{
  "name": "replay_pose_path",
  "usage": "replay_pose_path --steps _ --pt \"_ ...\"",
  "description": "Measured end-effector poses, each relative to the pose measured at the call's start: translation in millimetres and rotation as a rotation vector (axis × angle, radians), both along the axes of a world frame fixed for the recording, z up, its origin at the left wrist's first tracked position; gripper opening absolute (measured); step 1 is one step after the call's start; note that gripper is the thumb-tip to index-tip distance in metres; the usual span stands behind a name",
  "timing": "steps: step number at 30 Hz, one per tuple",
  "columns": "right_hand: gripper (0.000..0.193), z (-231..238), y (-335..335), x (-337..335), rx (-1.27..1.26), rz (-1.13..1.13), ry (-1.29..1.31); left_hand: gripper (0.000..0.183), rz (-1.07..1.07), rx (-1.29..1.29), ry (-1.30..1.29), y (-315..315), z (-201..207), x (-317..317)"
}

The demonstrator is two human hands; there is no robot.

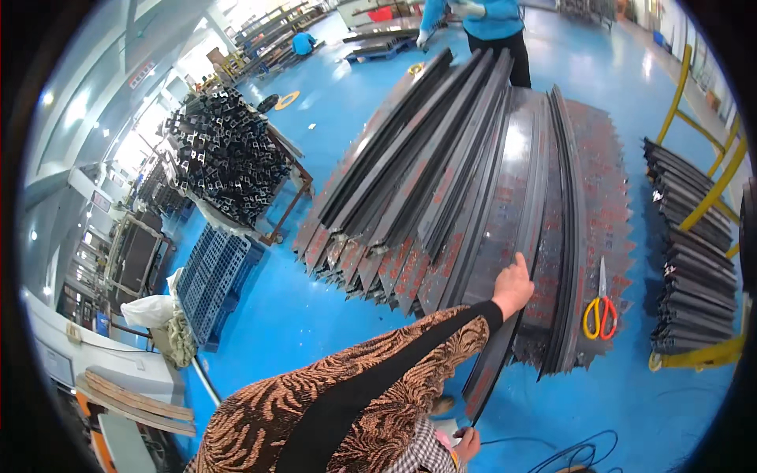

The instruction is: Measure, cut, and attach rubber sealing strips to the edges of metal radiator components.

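Observation:
My left hand (pixel 514 285) reaches out in a brown and black patterned sleeve. It is closed on a long dark grey profile strip (pixel 490 369), one digit pointing up along it. Close to my body, my right hand (pixel 467 444) is closed at the near end of that strip; its fingers are partly hidden. A pale scrap (pixel 447 430) shows beside it. Many similar grey profiles (pixel 426 181) with red markings lie heaped lengthwise ahead of my left hand. Scissors (pixel 602 309) with a yellow and a red handle rest on the pile's right side.
A co-worker in blue (pixel 493 20) stands beyond the pile. Right, a yellow rack (pixel 698 359) holds stacked dark profiles. Left are a cart of bundled black profiles (pixel 225 154) and a blue plastic pallet (pixel 217 276). A black cable (pixel 579 453) coils on the blue floor.

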State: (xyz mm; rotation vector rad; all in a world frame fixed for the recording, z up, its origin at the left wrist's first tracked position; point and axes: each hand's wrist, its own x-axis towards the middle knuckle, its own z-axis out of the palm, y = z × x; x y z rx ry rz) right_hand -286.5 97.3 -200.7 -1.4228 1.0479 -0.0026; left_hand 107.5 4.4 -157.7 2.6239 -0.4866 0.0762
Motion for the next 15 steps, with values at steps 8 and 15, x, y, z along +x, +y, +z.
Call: replay_pose_path --steps 8,15 --pt "0.026 -14.6 2.2 33.2 0.005 0.068 0.018 0.065 0.012 -0.021 -0.002 -0.8 14.2 5.7" --pt "0.028 -12.3 -7.8 -17.4 0.001 0.060 0.079 0.066 0.000 0.074 0.014 0.8 14.5 -0.7"
